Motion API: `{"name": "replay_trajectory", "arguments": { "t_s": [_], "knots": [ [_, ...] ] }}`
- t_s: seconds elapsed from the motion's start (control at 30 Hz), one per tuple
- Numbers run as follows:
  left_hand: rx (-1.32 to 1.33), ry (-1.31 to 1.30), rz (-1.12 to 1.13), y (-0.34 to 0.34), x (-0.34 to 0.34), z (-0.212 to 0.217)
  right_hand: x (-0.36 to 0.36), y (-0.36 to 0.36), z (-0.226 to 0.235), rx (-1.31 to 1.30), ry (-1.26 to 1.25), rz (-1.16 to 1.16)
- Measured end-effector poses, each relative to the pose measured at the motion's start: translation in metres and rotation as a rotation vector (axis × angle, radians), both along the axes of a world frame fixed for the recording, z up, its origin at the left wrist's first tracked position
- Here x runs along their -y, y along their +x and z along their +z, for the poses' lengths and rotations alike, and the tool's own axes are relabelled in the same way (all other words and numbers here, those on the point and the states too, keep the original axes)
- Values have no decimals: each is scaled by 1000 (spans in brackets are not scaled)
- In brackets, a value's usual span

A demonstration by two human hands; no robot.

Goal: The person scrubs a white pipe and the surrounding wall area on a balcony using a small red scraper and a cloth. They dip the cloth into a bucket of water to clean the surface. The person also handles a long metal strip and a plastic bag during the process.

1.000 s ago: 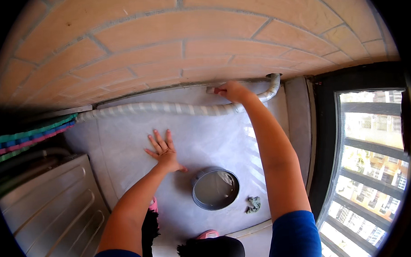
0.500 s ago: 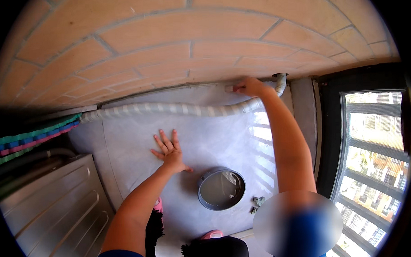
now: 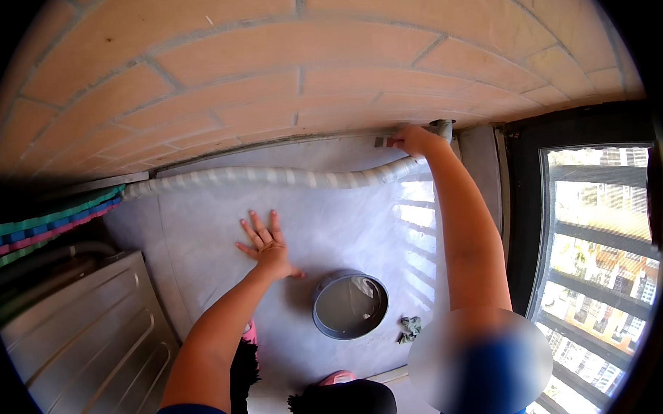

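i see matt, rough orange brick wall [image 3: 282, 55] across the top, a smooth pale grey sheet surface [image 3: 200, 219] mid-frame, a ribbed white flexible hose [image 3: 272, 176], and a dull grey round bucket [image 3: 349, 305] with a faint sheen.

**Both arms out, left palm flat, right hand closed far ahead**

Left hand [image 3: 268, 246] lies palm down, fingers spread and straight, thumb angled out to the right. Left forearm runs bare from the lower edge up to it, elbow slightly bent, blue sleeve at the shoulder. Right hand [image 3: 411, 141] is stretched far forward and up, fingers curled closed, knuckles facing left. Right arm is nearly straight, bare to a blue sleeve near the lower edge. Hands are well apart.
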State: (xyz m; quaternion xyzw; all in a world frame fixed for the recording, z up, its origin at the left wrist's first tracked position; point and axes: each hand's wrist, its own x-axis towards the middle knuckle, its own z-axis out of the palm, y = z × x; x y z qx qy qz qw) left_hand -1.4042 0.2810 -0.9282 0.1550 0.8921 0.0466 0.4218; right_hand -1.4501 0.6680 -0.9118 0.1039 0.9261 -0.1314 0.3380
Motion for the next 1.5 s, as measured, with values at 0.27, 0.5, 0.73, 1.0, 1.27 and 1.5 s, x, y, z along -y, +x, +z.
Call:
{"name": "replay_trajectory", "arguments": {
  "t_s": [0.27, 0.5, 0.73, 1.0, 1.27, 1.5],
  "knots": [
    [-9, 8, 0, 1, 2, -2, -8, 4, -9, 18, -115, -119],
    [7, -26, -5, -1, -3, 4, 10, 0, -5, 1, -75, -184],
    [2, -39, 9, 0, 1, 2, 64, -17, -2, -30, -227, -129],
    [2, -14, 2, 1, -3, 0, 64, -14, -10, -165, -220, -80],
    [-2, 6, 16, 2, 2, -2, 57, -11, -19, -80, -235, -161],
    [-13, 20, 0, 1, 4, -4, 72, -18, -24, -240, -221, -30]
  ]
}}
